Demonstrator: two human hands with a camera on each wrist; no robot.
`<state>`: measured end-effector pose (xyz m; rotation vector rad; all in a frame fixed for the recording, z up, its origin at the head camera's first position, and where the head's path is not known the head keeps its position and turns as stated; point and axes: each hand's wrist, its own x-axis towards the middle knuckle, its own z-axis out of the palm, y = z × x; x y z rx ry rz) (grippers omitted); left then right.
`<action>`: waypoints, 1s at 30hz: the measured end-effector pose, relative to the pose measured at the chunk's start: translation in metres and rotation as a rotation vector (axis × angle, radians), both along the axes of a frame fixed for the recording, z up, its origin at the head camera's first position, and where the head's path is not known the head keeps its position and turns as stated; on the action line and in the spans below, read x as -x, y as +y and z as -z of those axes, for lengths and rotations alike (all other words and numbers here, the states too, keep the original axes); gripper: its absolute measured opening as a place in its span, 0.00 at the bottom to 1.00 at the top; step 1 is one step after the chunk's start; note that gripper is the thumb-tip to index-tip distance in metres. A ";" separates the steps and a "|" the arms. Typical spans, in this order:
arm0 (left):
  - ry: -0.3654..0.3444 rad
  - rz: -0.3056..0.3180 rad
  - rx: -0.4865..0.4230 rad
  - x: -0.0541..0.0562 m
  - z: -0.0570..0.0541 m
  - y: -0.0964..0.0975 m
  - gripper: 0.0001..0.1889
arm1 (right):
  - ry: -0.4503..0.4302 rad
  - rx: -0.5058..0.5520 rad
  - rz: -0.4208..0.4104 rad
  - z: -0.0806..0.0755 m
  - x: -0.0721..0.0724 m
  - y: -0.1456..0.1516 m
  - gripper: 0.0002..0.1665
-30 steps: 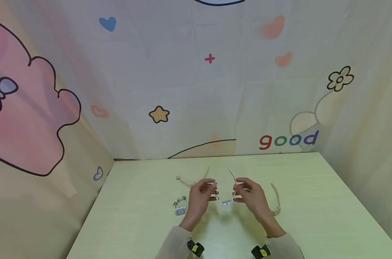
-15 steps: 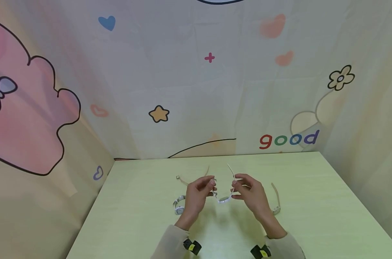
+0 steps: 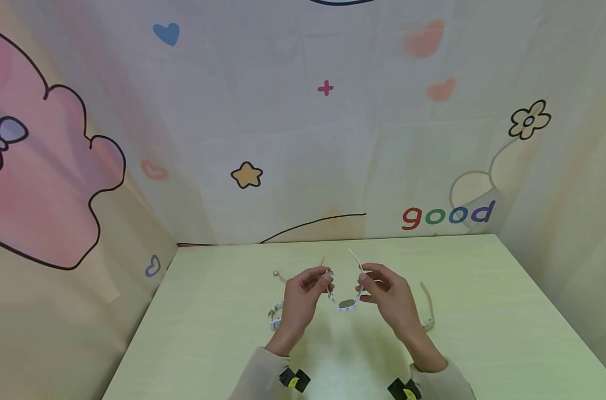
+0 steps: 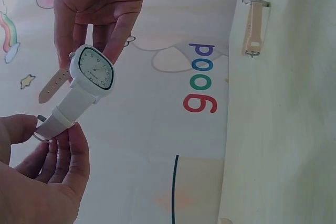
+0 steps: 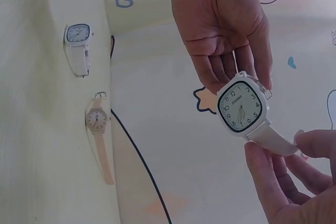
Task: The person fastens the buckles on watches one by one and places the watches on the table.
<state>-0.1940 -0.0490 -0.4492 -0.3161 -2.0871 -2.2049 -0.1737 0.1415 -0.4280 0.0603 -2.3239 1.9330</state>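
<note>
A white wristwatch [image 3: 347, 304] with a squarish dial hangs in a U above the table, its strap unfastened. My left hand [image 3: 301, 300] pinches the strap's buckle end between thumb and fingers. On the other strap end, my right hand [image 3: 390, 297] has its thumb and fingers closed, and the strap tip sticks up past them. The left wrist view shows the watch dial [image 4: 96, 67] with its numerals, the left hand [image 4: 52, 177] below and the right hand [image 4: 100, 3] above. From the right wrist, the dial [image 5: 242, 106] is also plainly seen.
Another white watch [image 5: 79, 35] lies left on the table [image 3: 208, 333], partly behind my left hand. A pink-strapped watch [image 5: 97, 121] lies farther back, mostly hidden in the head view. At right lies one more pink-strapped watch [image 3: 428, 308]. A printed curtain [image 3: 283, 139] stands behind.
Both hands have lifted the white watch slightly up and away, the left hand also drifting left. The watch has tilted, so its dial shows more in the head view.
</note>
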 end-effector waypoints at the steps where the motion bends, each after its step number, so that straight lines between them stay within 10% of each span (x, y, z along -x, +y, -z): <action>1: -0.002 0.002 0.007 0.000 -0.002 0.000 0.15 | 0.008 0.002 -0.004 -0.001 -0.001 0.000 0.18; 30: 0.115 -0.051 0.002 -0.014 -0.030 -0.002 0.11 | 0.213 0.022 -0.055 -0.013 -0.010 -0.002 0.13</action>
